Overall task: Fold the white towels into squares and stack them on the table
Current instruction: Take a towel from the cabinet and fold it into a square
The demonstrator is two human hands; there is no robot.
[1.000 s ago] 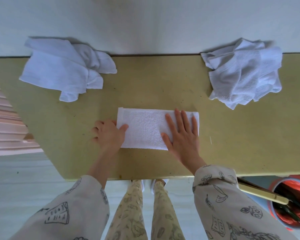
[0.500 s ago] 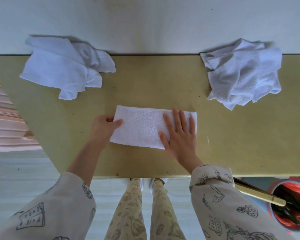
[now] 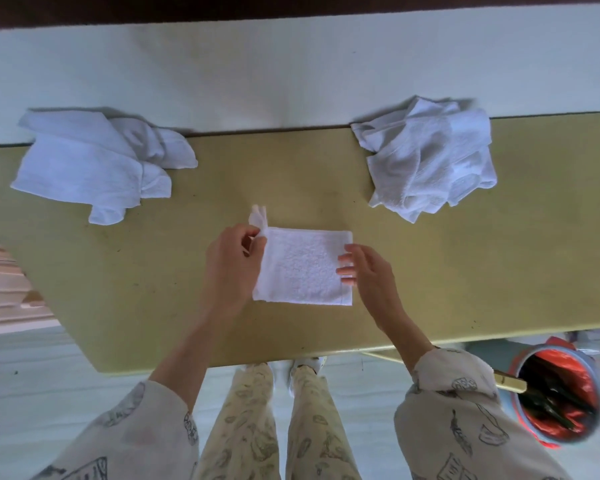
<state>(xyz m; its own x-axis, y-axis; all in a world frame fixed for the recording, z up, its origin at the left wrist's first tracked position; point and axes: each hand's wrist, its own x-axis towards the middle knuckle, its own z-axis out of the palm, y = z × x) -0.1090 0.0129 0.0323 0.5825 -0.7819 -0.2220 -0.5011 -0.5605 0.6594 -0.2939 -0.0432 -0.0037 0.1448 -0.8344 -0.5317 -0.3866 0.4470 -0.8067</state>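
A white towel (image 3: pixel 303 266) lies on the yellow table (image 3: pixel 465 271) in front of me, folded into a rough square. My left hand (image 3: pixel 231 263) pinches its left edge near the far corner, where a bit of cloth sticks up. My right hand (image 3: pixel 368 271) hovers at the towel's right edge with relaxed fingers, fingertips at or just over the cloth. A crumpled white towel (image 3: pixel 94 164) lies at the far left of the table. Another crumpled white towel (image 3: pixel 430 157) lies at the far right.
The table's far edge meets a pale wall (image 3: pixel 291 71). A red-lined bin (image 3: pixel 558 393) with dark items stands on the floor at the lower right. My legs stand at the table's near edge. Pale pink slats (image 3: pixel 0 282) show at the left.
The long folded strip has been folded over from left to right into a square. My left hand moved right with the cloth edge; my right hand lifted off the towel to its right edge.
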